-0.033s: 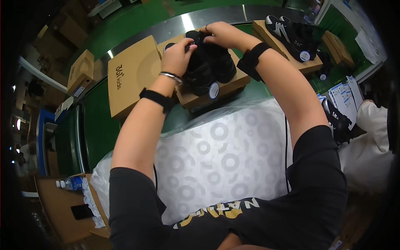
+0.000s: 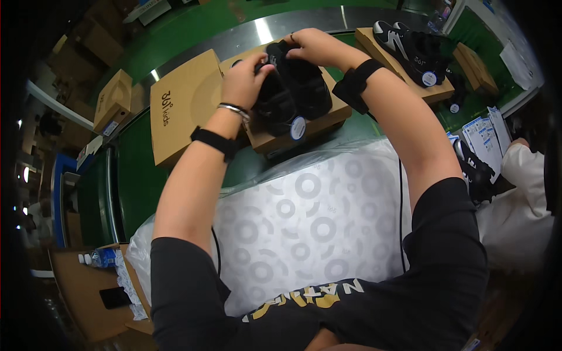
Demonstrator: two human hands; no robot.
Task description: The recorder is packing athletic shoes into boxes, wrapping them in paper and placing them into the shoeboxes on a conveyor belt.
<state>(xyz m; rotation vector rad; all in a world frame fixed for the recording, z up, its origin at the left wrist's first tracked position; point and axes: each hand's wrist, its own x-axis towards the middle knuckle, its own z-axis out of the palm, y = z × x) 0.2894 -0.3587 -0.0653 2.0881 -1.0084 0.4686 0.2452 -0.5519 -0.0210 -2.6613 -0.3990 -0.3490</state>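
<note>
A pair of black shoes, the left shoe (image 2: 275, 105) and the right shoe (image 2: 310, 88), sits side by side on a brown shoebox (image 2: 281, 140) in front of me. A round white-and-blue tag (image 2: 298, 127) hangs at their near end. My left hand (image 2: 243, 79) is closed on the far end of the left shoe, thumb toward the middle. Curled over the far end of the right shoe is my right hand (image 2: 316, 50); its fingertips are partly hidden. Next to my left hand stands a larger brown shoebox (image 2: 175, 111).
On the right, black-and-white shoes (image 2: 404, 50) rest on another shoebox (image 2: 430, 93). Paper sheets (image 2: 483, 143) lie beyond my right arm, near a person in a white sleeve (image 2: 524, 175). White patterned paper (image 2: 310, 228) lies before me. A water bottle (image 2: 99, 257) and phone (image 2: 115, 297) are lower left.
My left hand has shifted slightly left, and the left shoe with its tag has moved a little the same way. My right hand has stayed nearly in place.
</note>
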